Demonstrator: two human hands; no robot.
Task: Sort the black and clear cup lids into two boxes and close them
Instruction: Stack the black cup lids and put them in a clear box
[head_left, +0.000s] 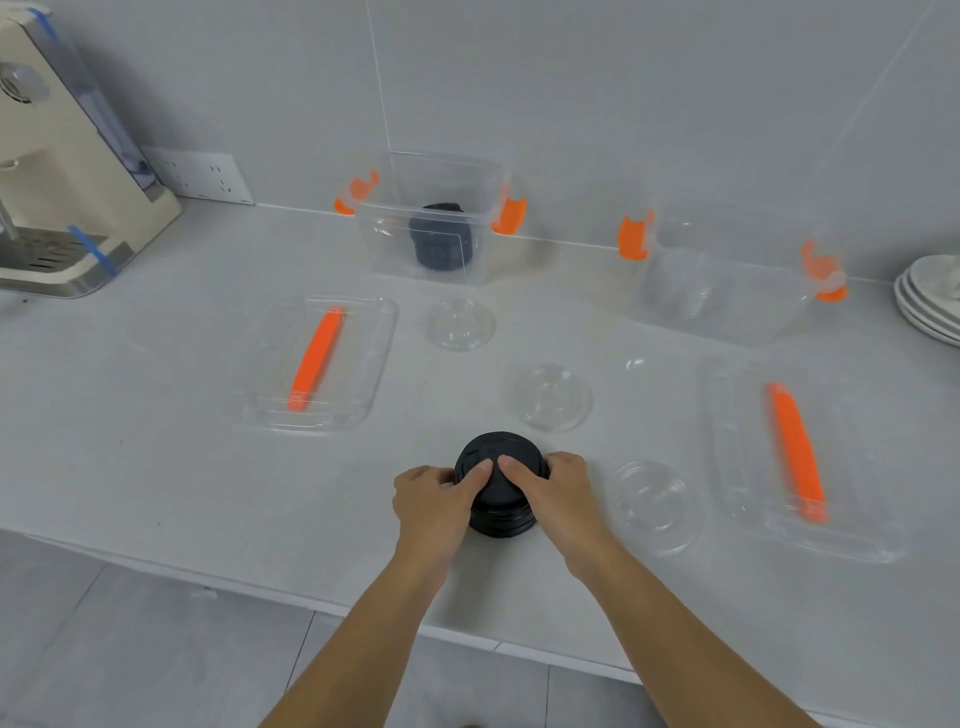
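Both hands (436, 499) (558, 491) clasp black lids (501, 499); clear lids (652, 504) beside.

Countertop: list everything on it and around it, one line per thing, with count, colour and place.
Stack of black lids: one, black, front centre of the counter, held between both hands.
Black lids in box: one stack, black, inside the left box.
Clear lids: three loose, clear, mid-counter: near the left box, centre, and right of the held stack.
Boxes: two, clear with orange clips, along the back wall; contents of the right one unclear.
Box covers: two, clear with orange handles, flat on the counter, left and right.
Water dispenser: one, cream, far left.
Wall socket: one, white, back wall.
Plates: one stack, white, right edge.
Hands: left hand and right hand, gripping the stack's sides.
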